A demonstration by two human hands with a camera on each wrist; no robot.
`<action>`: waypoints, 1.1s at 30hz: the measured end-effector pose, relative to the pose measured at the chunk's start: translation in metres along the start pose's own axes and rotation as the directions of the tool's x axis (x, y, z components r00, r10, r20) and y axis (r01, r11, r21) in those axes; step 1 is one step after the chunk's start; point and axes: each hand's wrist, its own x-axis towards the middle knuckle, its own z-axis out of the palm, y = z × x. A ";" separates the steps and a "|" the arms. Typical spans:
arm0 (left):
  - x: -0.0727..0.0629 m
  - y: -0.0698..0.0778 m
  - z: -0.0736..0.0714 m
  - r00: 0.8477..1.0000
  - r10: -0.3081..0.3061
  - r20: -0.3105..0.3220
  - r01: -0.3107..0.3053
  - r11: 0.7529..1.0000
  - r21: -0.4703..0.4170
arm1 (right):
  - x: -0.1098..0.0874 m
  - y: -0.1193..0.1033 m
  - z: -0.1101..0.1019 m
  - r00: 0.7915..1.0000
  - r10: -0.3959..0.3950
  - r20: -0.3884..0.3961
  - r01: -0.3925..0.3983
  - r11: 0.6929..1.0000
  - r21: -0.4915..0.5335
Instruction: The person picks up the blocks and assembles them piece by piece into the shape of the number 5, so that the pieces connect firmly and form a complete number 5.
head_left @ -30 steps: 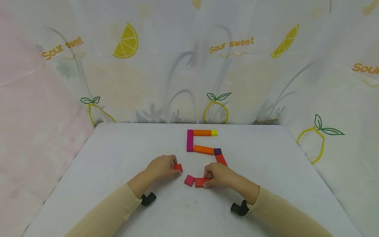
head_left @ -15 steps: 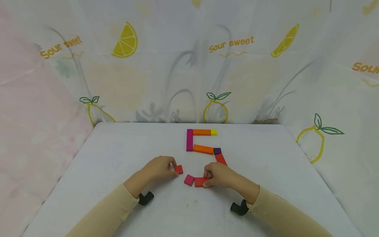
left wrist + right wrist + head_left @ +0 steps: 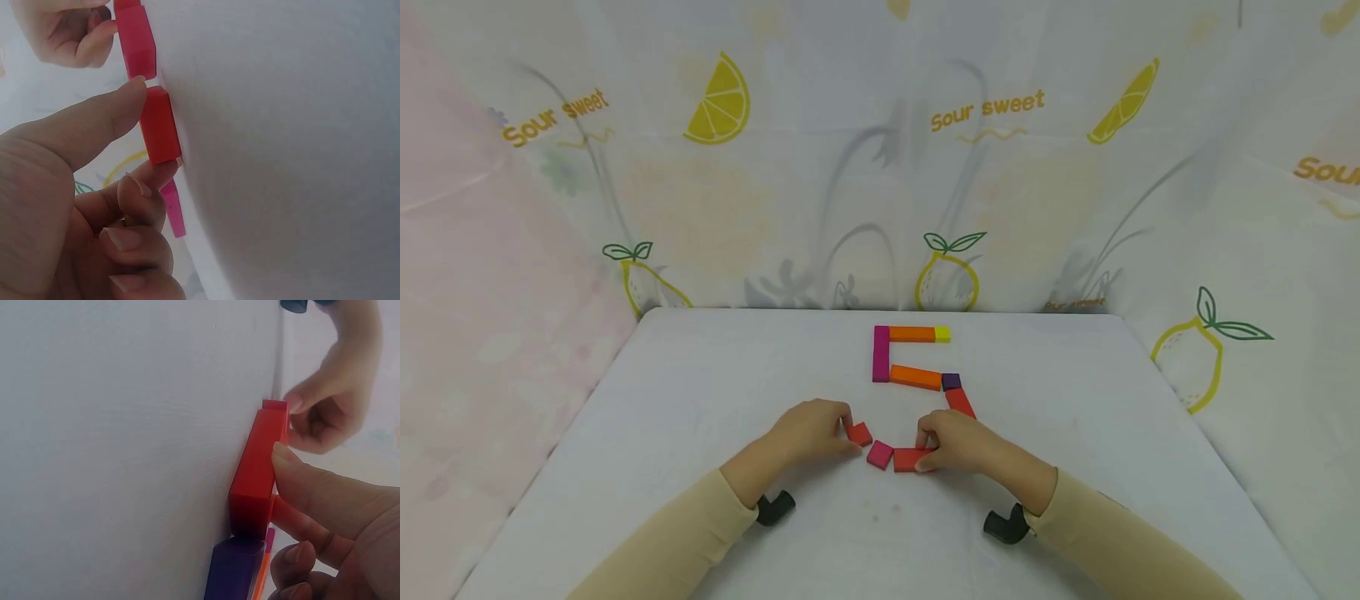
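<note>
In the head view my left hand (image 3: pixel 812 429) pinches a small red block (image 3: pixel 860 434) between thumb and index finger. That block lies tilted just beyond a small pink block (image 3: pixel 880 454); in the left wrist view a narrow gap separates the red block (image 3: pixel 160 128) from the pink one (image 3: pixel 139 47). My right hand (image 3: pixel 958 446) grips a longer red block (image 3: pixel 907 460), whose left end meets the pink block. The right wrist view has my thumb on this long red block (image 3: pixel 257 462), with a dark purple block (image 3: pixel 234 569) at its near end, hidden from the head view.
Farther back on the white table (image 3: pixel 737 358), a magenta bar (image 3: pixel 881 354), two orange bars (image 3: pixel 912 334), a yellow block (image 3: pixel 942 334), a purple block (image 3: pixel 951 382) and a red bar (image 3: pixel 960 402) form a bent line. My right hand covers the red bar's near end.
My left hand first eased back slightly, then moved right. The small red block has shifted right and nearer, turned, and come closer to the pink block. My right hand holds its place.
</note>
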 end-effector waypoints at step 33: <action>0.002 0.000 -0.004 0.992 0.119 0.034 -0.117 0.991 -0.056 | 0.002 0.003 0.001 1.000 -0.002 0.006 0.002 1.000 0.003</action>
